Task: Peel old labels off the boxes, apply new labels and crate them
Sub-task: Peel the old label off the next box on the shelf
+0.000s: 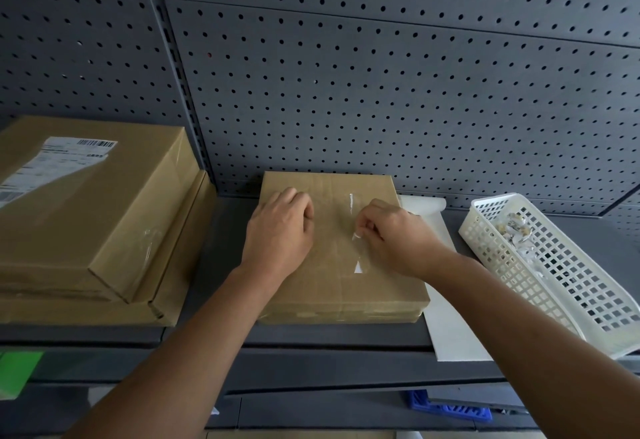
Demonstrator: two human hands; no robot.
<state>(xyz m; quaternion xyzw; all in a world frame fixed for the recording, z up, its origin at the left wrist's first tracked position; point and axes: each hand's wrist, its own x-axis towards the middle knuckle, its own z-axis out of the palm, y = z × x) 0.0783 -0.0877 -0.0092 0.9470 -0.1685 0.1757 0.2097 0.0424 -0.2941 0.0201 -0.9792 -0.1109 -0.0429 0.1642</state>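
A flat brown cardboard box (341, 286) lies on the grey shelf in front of me. White scraps of old label (350, 201) cling to its top in a thin line. My left hand (278, 231) rests on the box's left part with its fingers curled under. My right hand (394, 236) pinches a small white label scrap (356, 235) near the middle of the box top. A white sheet (450, 328) lies under the box's right side.
Two larger cardboard boxes (86, 224) are stacked at the left; the top one bears a printed shipping label (52, 165). A white perforated plastic basket (561, 276) holding torn paper bits stands at the right. A grey pegboard wall (381, 92) backs the shelf. Blue plastic (450, 411) shows below.
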